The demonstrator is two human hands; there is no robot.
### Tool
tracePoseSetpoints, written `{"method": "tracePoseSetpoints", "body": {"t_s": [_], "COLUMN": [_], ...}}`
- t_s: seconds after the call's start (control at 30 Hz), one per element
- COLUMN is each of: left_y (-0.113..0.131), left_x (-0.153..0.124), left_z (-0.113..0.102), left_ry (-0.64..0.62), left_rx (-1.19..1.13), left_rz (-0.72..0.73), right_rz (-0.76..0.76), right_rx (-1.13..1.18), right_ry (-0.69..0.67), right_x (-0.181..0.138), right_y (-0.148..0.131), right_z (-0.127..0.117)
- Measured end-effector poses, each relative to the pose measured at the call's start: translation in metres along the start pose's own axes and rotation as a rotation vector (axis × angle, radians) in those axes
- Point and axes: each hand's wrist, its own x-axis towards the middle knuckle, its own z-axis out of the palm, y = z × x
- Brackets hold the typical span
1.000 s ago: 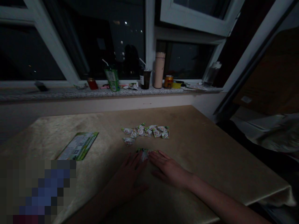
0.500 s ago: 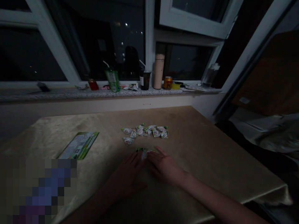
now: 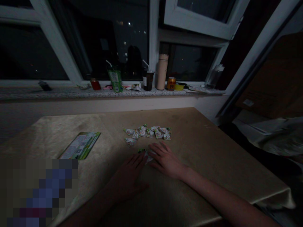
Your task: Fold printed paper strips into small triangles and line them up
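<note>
Both my hands lie on a beige table (image 3: 213, 148) in dim light. My left hand (image 3: 129, 175) rests flat with its fingers stretched toward a small green-and-white wrapped candy (image 3: 145, 154). My right hand (image 3: 165, 159) lies flat too, fingers spread, its fingertips touching the same candy from the right. Just beyond them, a row of several similar wrapped candies (image 3: 148, 133) is spread across the middle of the table, with one candy (image 3: 130, 141) lying apart at the left.
A flat green-and-white packet (image 3: 80, 145) lies on the table's left. The stone windowsill (image 3: 47, 93) carries a green drink carton (image 3: 115, 80), a dark cup (image 3: 148, 80), a tall pale flask (image 3: 162, 71), cans and a bottle (image 3: 214, 75). Crumpled material (image 3: 276, 137) sits right of the table.
My right hand has slid slightly forward toward the row of candies, its fingers now more spread. My left hand has barely moved.
</note>
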Motion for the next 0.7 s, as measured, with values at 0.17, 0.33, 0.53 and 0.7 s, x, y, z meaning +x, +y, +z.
{"method": "tracePoseSetpoints", "body": {"t_s": [0.17, 0.33, 0.53, 0.7], "left_y": [0.001, -0.003, -0.002, 0.002], "left_x": [0.007, 0.008, 0.009, 0.013], "left_z": [-0.002, 0.003, 0.001, 0.003], "left_ry": [0.021, 0.068, 0.023, 0.052], "left_rx": [0.047, 0.074, 0.070, 0.102], "left_rz": [-0.047, -0.002, -0.046, -0.075], "right_rz": [-0.076, -0.115, 0.032, 0.079], "right_rx": [-0.073, -0.106, 0.022, 0.066], "right_ry": [-0.031, -0.036, 0.014, 0.005], "right_x": [0.003, 0.008, 0.005, 0.004], "right_y": [-0.003, -0.010, -0.010, -0.009], "right_z": [0.001, 0.005, 0.015, 0.017]}}
